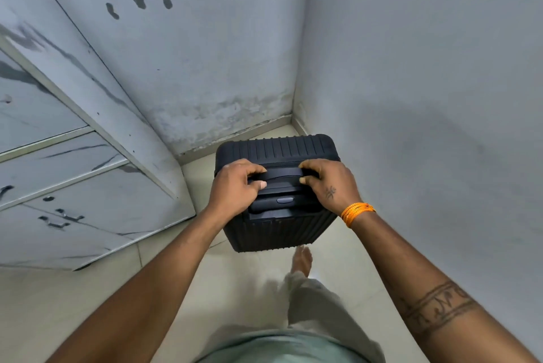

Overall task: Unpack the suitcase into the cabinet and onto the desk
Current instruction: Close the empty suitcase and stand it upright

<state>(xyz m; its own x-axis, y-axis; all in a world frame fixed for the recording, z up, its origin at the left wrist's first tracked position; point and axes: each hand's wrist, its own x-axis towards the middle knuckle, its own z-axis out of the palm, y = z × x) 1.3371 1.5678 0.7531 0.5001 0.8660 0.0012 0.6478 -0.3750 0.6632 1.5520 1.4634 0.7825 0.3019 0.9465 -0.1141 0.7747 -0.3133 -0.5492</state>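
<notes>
Hands apparently gripping suitcase handle

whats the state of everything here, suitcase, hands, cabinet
suitcase: upright on the floor in the corner, closed
carry handle: gripped at both ends
left hand: curled round the handle's left end
right hand: curled round the handle's right end
cabinet: doors and drawers closed

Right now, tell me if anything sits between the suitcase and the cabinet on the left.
Nothing visible does. The suitcase stands upright in the corner with both hands on its top handle, left hand and right hand. The floor between it and the cabinet looks bare. The cabinet doors appear closed.
</notes>
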